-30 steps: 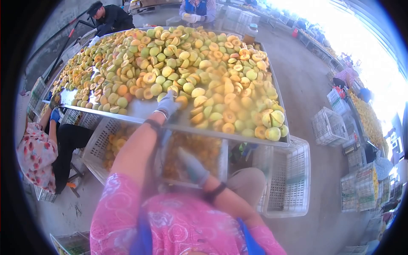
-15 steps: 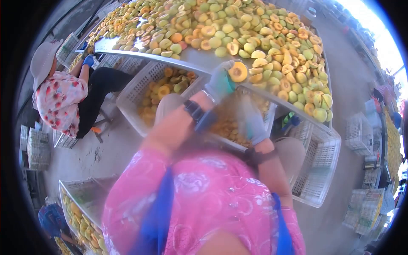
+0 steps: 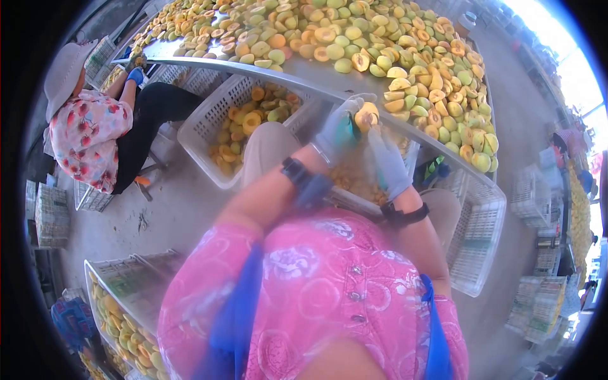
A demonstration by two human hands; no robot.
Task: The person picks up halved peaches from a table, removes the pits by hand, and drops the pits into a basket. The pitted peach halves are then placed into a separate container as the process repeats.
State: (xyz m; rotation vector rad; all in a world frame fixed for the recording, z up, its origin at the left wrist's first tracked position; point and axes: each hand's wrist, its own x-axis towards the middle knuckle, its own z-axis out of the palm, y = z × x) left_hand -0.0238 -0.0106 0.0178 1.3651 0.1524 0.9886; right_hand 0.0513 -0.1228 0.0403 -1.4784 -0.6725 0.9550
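Note:
My left hand (image 3: 337, 132), in a grey and green glove, pinches a halved apricot (image 3: 367, 117) above the front edge of the metal table (image 3: 310, 88). My right hand (image 3: 391, 166), also gloved, is raised from below with its closed fingertips at the lower side of the apricot half. Whether those fingers hold a small tool is too blurred to make out. Beneath both hands, a crate (image 3: 358, 206) with small brownish-yellow pieces stands between my knees. A pile of apricot halves (image 3: 380, 38) covers much of the tabletop.
A white crate (image 3: 206, 170) of apricot halves stands left of my knees, another crate (image 3: 484, 253) to the right. At lower left is a filled crate (image 3: 136, 285). A co-worker (image 3: 88, 139) sits at the table's left. Stacked crates (image 3: 538, 304) stand far right.
My right hand has come up from over the crate to the apricot half. My left hand has shifted slightly right and down, turning the fruit's cut face from the camera.

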